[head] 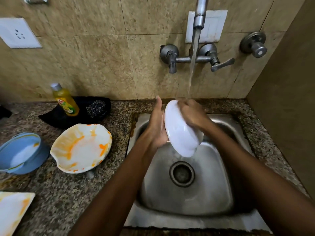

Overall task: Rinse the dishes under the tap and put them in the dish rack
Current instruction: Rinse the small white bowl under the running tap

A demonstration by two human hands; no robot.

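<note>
White bowl wet, likely slippery (breakable?); left hand flat against it, right hand curled over rim.

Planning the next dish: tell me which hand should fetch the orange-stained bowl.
Left, probably. The left hand is nearer the orange-stained bowl, on the counter left of the sink; the right hand would cross over.
</note>
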